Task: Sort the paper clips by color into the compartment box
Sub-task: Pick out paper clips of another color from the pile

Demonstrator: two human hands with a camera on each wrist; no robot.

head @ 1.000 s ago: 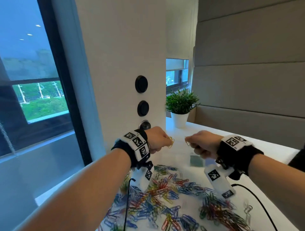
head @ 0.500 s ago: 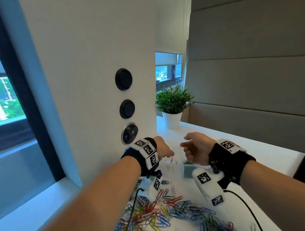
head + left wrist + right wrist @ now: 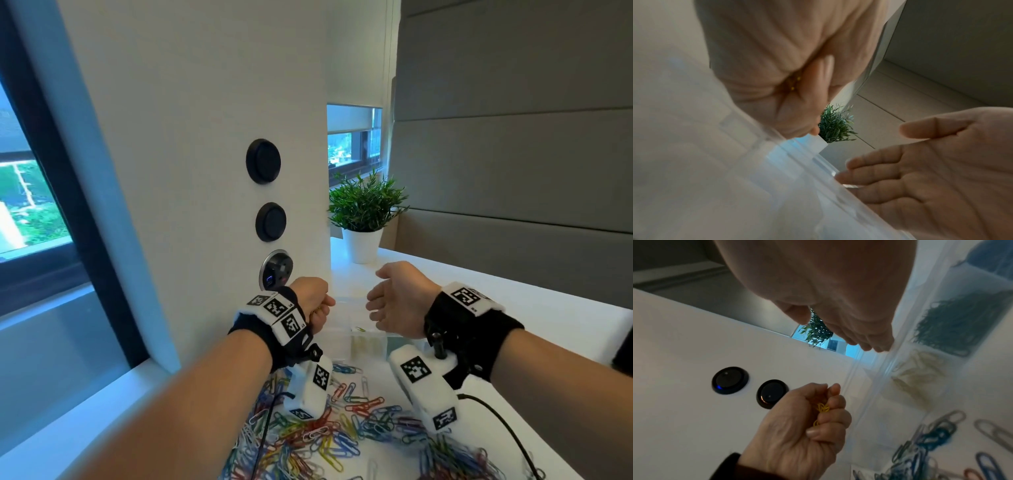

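Fisted left hand [image 3: 797,431] gripped yellow paper clips [image 3: 823,408] beside the clear compartment box [image 3: 885,363]; right hand [image 3: 397,305] hovered over it, fingers loosely spread, holding nothing. Clips: light, springy wire, slippery, prone to tangling; best pinched flat across the loops. Unsorted pile [image 3: 325,435] lay near.

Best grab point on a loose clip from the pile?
Pinch one flat clip at the pile's sparse far edge, e.g. the red clip, thumb and finger across its long sides, from above. It lies flat and looks untangled. The right hand is open; the left hand holds yellow clips.
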